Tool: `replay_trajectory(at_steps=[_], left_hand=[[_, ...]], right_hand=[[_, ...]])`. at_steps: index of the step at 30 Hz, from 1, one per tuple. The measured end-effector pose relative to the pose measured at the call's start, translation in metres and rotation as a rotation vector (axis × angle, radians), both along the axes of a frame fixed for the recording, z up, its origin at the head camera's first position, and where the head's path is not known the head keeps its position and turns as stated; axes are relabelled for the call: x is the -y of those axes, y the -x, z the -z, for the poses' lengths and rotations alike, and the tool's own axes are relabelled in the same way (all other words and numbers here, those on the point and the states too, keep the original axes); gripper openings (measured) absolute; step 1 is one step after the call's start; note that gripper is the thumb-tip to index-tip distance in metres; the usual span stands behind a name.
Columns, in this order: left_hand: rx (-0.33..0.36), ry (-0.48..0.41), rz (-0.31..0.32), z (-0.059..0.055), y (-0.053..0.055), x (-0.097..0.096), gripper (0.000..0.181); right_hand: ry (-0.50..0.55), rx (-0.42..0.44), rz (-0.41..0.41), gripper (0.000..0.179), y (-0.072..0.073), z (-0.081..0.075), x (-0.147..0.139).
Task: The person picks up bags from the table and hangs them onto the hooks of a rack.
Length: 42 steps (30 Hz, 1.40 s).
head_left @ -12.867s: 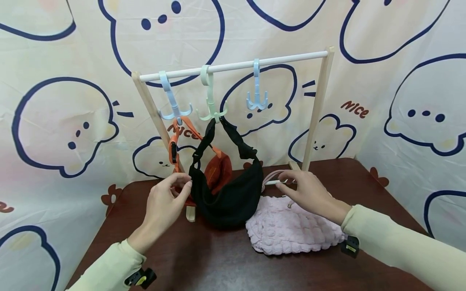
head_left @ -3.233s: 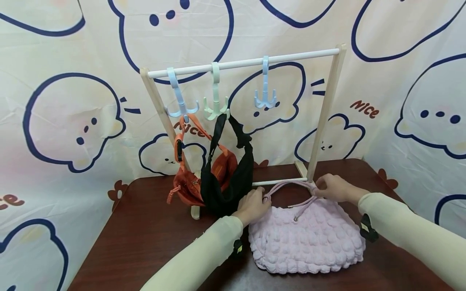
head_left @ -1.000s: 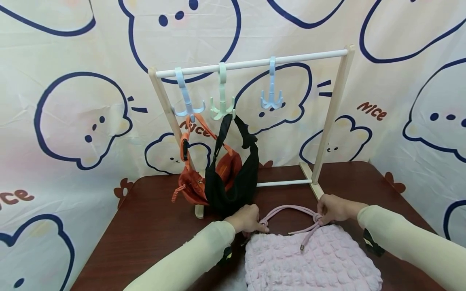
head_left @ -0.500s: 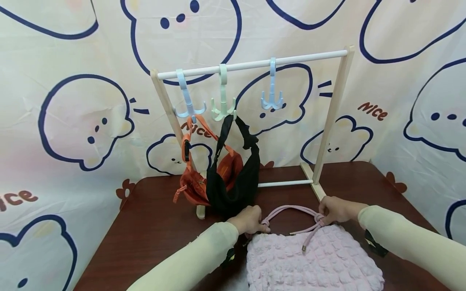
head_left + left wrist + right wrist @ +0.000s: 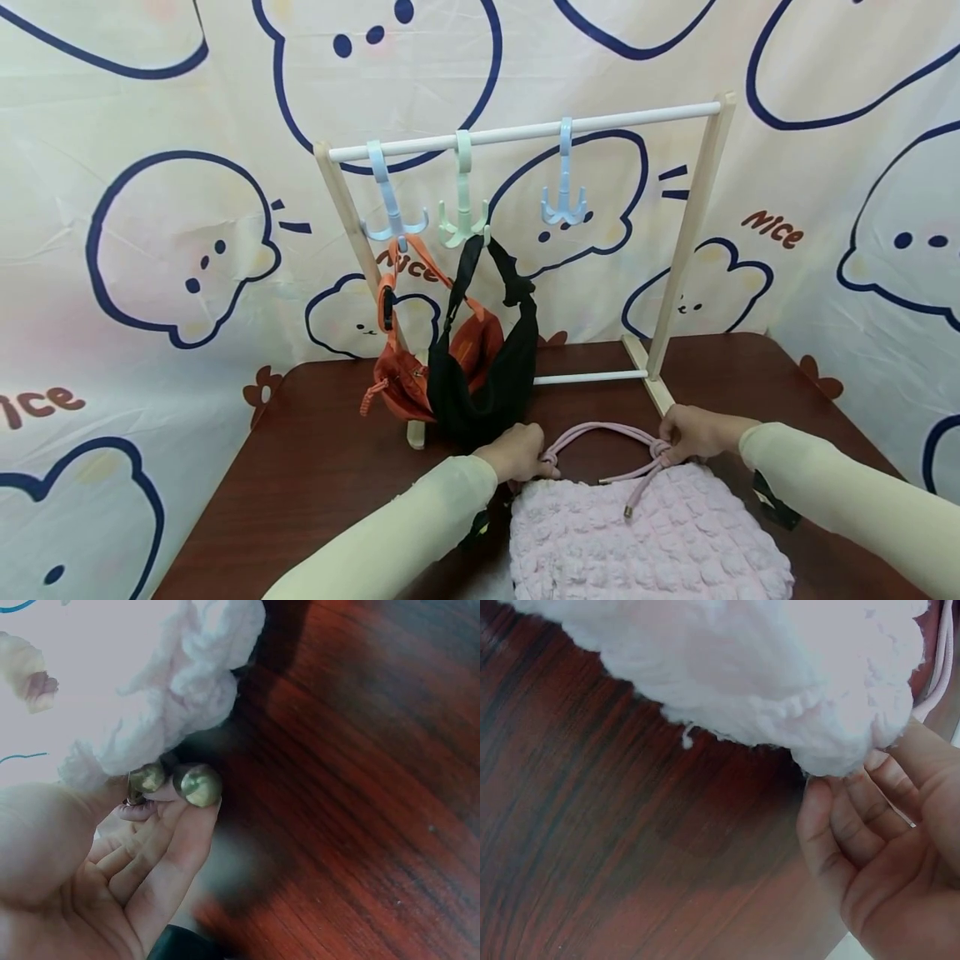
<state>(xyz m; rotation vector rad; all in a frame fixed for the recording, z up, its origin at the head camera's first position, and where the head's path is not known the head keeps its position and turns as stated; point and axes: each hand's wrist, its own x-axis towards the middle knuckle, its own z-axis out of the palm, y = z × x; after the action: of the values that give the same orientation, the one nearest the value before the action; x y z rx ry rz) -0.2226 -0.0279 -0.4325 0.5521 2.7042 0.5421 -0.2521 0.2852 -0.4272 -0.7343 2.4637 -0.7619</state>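
A puffy pink bag [image 5: 645, 533] with a thin cord handle [image 5: 603, 427] lies at the front of the brown table, its lower part cut off by the frame. At the bag's upper left corner, my left hand [image 5: 517, 452] pinches the base of the handle by its knot. In the left wrist view, brass cord ends [image 5: 198, 786] sit against the fingers of that hand. My right hand [image 5: 693, 433] pinches the knot at the opposite corner. The right wrist view has its curled fingers [image 5: 817, 817] under the bag's edge, with the fingertips partly hidden.
Behind stands a rack with a white top rail [image 5: 517, 133]. Two blue hooks and a green hook [image 5: 463, 200] hang there. An orange bag [image 5: 401, 383] and a black bag [image 5: 483, 392] hang at the left, close to my left hand. The rack's right foot [image 5: 660, 396] reaches toward my right hand.
Earlier my left hand was beside the black bag. Both hands then took hold of the pink bag's handle and drew it toward me, away from the rack. The last second shows almost no movement.
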Motion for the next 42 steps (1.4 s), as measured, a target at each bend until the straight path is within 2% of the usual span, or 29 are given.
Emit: replay_trajectory(at_steps=[4, 9, 14, 21, 29, 35, 37, 42], left_hand=[[0.013, -0.012, -0.001, 0.0, 0.0, 0.001, 0.054], [0.025, -0.025, -0.007, -0.001, 0.0, 0.001, 0.055], [0.017, -0.029, 0.0, -0.002, -0.001, 0.001, 0.056], [0.008, -0.026, 0.0, -0.003, -0.002, 0.001, 0.056], [0.01, -0.016, 0.004, -0.002, -0.002, 0.0, 0.054], [0.038, -0.02, 0.002, 0.0, -0.002, 0.0, 0.054], [0.034, -0.018, 0.003, 0.0, -0.002, 0.0, 0.054], [0.017, -0.013, 0.017, 0.0, -0.001, 0.0, 0.054]], right_hand=[[0.004, 0.043, 0.011, 0.026, 0.001, 0.0, 0.0], [-0.009, 0.01, 0.023, 0.029, 0.001, 0.001, 0.002], [-0.058, 0.025, 0.083, 0.031, -0.003, -0.002, 0.004], [-0.103, -0.006, 0.062, 0.034, -0.005, -0.003, 0.008], [-0.143, -0.021, 0.09, 0.032, -0.005, -0.004, 0.01], [-0.165, -0.034, 0.028, 0.025, 0.0, -0.004, 0.008], [-0.174, -0.064, 0.002, 0.023, -0.002, -0.006, 0.01], [-0.22, -0.097, 0.007, 0.022, -0.005, -0.011, 0.015]])
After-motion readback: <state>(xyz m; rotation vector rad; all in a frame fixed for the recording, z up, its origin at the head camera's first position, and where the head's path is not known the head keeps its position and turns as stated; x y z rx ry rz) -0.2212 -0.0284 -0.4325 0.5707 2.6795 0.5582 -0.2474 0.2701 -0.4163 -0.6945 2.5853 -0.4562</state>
